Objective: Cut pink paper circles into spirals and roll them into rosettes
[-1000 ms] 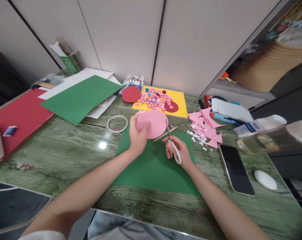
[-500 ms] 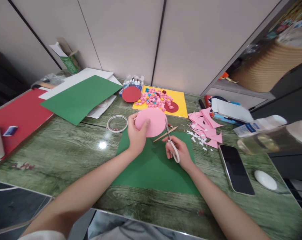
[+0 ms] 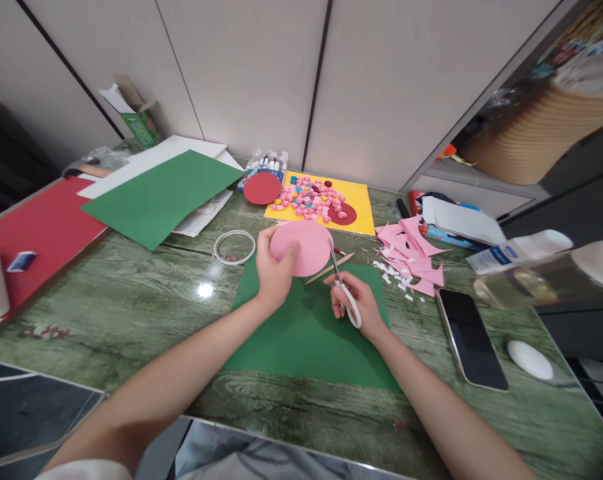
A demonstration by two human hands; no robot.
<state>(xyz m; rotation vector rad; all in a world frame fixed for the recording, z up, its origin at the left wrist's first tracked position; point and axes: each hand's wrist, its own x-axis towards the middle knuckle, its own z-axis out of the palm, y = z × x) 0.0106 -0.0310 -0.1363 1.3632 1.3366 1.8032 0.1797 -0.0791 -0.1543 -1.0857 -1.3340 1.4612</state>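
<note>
Beyond the left fingers [image 3: 292, 256], two red circles [image 3: 262, 189], one yellow sheet [image 3: 360, 199]. Right of the right fingers [image 3: 336, 308], one phone [image 3: 472, 339]. Beneath both, one green sheet [image 3: 301, 347].

Green table [image 3: 146, 313] with papers [image 3: 166, 193], phone [image 3: 472, 339], tape [image 3: 234, 233].

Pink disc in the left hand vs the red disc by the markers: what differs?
Colour: the pink disc is light pink, the red disc a deep red.
Support: the left hand grips the pink disc; no hand touches the red disc, beside the markers.
Surroundings: scissors are at the pink disc's edge; none are near the red disc.
Shared: both are plain and rounded.
</note>
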